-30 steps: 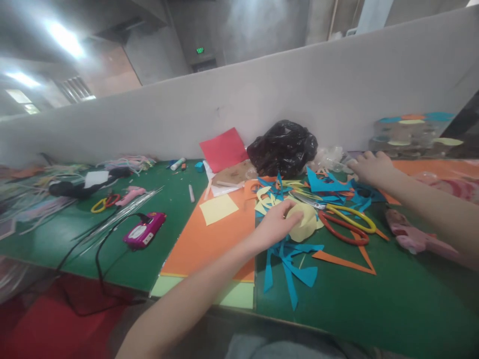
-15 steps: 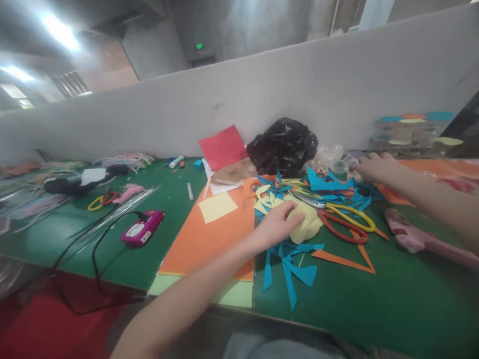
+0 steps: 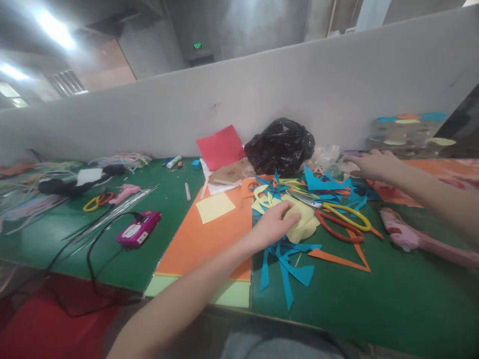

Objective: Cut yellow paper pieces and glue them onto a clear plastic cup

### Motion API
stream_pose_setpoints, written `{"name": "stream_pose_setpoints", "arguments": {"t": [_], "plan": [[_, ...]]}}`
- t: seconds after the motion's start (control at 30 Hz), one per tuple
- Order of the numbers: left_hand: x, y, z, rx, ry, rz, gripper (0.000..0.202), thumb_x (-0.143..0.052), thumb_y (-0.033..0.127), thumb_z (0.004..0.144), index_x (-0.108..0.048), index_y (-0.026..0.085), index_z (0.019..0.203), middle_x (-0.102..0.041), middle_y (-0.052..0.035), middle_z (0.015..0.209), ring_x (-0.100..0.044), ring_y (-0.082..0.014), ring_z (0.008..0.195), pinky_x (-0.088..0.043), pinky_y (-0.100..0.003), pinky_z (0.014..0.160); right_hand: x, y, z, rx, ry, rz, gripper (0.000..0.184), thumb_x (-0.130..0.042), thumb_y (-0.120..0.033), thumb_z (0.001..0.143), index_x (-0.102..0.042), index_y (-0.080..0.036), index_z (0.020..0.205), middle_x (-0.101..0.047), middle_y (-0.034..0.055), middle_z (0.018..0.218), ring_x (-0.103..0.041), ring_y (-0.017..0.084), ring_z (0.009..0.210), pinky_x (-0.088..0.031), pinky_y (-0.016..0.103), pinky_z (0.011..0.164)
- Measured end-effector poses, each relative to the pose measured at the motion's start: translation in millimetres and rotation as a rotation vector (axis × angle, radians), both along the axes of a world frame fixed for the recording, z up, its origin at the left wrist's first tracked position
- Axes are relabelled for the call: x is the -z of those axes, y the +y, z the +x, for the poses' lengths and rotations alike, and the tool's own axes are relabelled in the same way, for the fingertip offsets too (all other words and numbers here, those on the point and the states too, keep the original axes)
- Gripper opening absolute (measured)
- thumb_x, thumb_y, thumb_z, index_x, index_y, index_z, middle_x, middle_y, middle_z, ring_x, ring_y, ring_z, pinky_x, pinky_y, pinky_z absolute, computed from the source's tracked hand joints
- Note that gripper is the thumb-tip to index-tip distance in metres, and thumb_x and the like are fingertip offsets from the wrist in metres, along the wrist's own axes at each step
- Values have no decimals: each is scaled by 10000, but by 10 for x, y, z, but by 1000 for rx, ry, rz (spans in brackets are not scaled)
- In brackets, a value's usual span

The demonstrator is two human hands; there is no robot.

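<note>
My left hand [image 3: 277, 222] reaches to the middle of the green table, thumb and fingers closed on a pale yellow paper cutout [image 3: 305, 224] with a wavy edge. Just right of it lie scissors [image 3: 339, 219] with one yellow and one red handle. Blue paper scraps [image 3: 288, 271] and yellow strips surround the cutout. Farther back on the right, my right hand [image 3: 372, 164] has its fingertips closed at a clear plastic piece [image 3: 349, 168]; its exact shape is blurred. More crumpled-looking clear plastic [image 3: 325, 158] sits left of those fingertips.
A black plastic bag [image 3: 282, 147] rests against the grey partition, beside red paper [image 3: 220, 147]. Orange sheets [image 3: 209, 249] carry a yellow square [image 3: 215, 207]. A pink glue gun [image 3: 404, 234] lies at right. At left are a magenta device [image 3: 140, 229] with a black cable and another pink tool [image 3: 125, 193].
My right hand has shifted a little left, its fingers drawn closer together at the clear plastic. My left hand stays on the yellow cutout. The whole view has slid slightly.
</note>
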State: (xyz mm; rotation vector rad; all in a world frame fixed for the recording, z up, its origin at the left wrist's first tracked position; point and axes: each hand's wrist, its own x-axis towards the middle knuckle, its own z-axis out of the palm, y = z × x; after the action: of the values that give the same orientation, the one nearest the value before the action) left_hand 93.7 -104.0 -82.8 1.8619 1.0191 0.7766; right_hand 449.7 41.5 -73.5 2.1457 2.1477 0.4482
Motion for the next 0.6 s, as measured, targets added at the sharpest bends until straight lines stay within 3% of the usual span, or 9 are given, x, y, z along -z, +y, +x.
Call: {"name": "stream_pose_setpoints", "arguments": {"t": [0.2,0.37,0.6], "plan": [[20,15,-2,-2,-11,8,170,-519,354,887,-546,190,851,-543,15,822,-499,-148,787,-389,-265,721,-38,-11,-126,35,-2,-36,496,-572,-440,947,-528,-266,1409,-593,192,1315,-482,395,1188,-329,532,956],[42,29,-5,10,-30,5,163,-516,347,888,-553,190,865,-574,4,854,-532,-157,824,-418,-267,752,-107,-38,-227,48,74,0,514,-532,-450,943,-533,-211,1399,-592,216,1298,-530,408,1140,-376,567,930],[35,27,-13,-1,-29,11,166,-514,350,890,-566,196,925,-610,-15,910,-558,-175,870,-444,-278,771,-493,-247,-463,-135,186,193,553,-459,-433,951,-427,-202,1453,-494,175,1386,-520,341,1212,-430,449,999]]}}
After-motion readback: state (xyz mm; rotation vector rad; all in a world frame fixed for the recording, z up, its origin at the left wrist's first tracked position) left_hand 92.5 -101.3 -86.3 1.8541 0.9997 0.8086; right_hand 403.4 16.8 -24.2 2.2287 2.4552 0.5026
